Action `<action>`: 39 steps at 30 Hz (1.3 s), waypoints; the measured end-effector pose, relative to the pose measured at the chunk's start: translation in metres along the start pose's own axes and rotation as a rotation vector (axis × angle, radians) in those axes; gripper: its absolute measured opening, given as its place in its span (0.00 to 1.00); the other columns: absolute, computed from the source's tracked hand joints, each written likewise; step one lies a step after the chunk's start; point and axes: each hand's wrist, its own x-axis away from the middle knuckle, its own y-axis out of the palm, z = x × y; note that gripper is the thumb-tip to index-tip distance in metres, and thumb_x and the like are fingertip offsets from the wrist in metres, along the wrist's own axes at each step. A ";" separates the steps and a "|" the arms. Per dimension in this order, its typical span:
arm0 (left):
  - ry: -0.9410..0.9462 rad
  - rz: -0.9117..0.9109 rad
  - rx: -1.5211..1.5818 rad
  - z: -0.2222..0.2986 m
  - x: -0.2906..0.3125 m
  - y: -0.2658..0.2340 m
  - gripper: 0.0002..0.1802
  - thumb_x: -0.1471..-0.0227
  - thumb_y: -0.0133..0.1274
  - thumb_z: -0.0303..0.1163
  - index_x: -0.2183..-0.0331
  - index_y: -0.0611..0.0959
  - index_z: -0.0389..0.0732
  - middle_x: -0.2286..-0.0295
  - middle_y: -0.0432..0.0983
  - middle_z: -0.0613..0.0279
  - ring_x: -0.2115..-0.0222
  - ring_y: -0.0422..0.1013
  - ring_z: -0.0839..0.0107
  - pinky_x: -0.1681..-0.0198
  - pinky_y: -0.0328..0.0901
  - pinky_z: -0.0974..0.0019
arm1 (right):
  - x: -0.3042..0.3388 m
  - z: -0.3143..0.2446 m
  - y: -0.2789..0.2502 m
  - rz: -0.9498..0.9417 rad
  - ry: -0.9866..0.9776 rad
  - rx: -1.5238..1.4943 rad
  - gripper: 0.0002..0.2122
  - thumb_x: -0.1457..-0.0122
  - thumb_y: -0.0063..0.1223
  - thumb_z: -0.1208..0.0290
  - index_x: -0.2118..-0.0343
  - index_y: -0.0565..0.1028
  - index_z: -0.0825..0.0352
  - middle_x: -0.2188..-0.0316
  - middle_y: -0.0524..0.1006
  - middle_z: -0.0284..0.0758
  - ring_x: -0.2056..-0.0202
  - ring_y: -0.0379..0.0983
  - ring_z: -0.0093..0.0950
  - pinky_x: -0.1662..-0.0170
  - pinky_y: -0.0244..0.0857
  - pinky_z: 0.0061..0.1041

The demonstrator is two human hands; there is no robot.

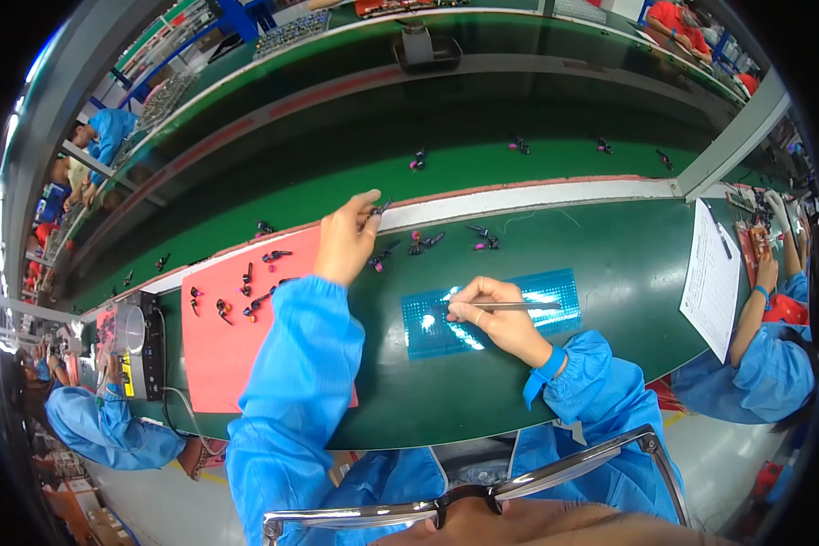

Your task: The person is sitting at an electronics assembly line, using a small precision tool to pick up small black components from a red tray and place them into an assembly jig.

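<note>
The left hand (348,238) pinches a small black part (386,206); apart from it, the right hand (500,320) grips a thin tool (537,306) (its kind I cannot tell) over a blue sheet (560,287). A pink sheet (214,364) lies beside the left hand.

A: What does the left hand (346,241) show?
B: Raised beside the white ledge (537,195), it pinches a small black part (382,208) between thumb and fingers.
A: And the right hand (499,326)?
B: It grips a slim grey tool (532,307), held nearly level over a translucent blue sheet (417,332) on the green table (464,400).
A: Where do similar parts (491,242) lie?
B: Several are scattered over a pink mat (211,364) at left; others sit on the table just before the ledge and on the green belt (482,168) beyond it.
A: At right?
B: A white paper (701,300) bearing a dark pen (724,242), near a co-worker's blue sleeve (746,382).
</note>
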 end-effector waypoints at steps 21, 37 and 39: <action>0.101 -0.012 -0.408 -0.002 -0.095 0.063 0.10 0.54 0.48 0.28 0.69 0.82 0.42 0.71 0.77 0.57 0.65 0.72 0.59 0.58 0.65 0.63 | -0.002 -0.002 0.001 -0.002 0.014 0.066 0.04 0.50 0.53 0.78 0.74 0.71 0.72 0.76 0.76 0.38 0.72 0.74 0.23 0.69 0.68 0.19; -0.365 -0.019 0.904 0.040 0.102 0.021 0.25 0.53 0.49 0.21 0.51 0.64 0.32 0.64 0.69 0.53 0.64 0.70 0.67 0.60 0.66 0.70 | -0.001 -0.012 -0.002 0.028 0.029 -0.113 0.03 0.49 0.51 0.80 0.72 0.70 0.74 0.73 0.74 0.39 0.69 0.75 0.27 0.67 0.71 0.21; -0.369 -0.049 0.922 0.038 0.105 0.020 0.26 0.52 0.50 0.22 0.51 0.64 0.32 0.64 0.69 0.54 0.65 0.70 0.68 0.60 0.66 0.71 | 0.000 -0.015 0.002 0.008 -0.036 -0.136 0.03 0.48 0.50 0.81 0.72 0.69 0.73 0.72 0.73 0.39 0.67 0.74 0.30 0.64 0.71 0.24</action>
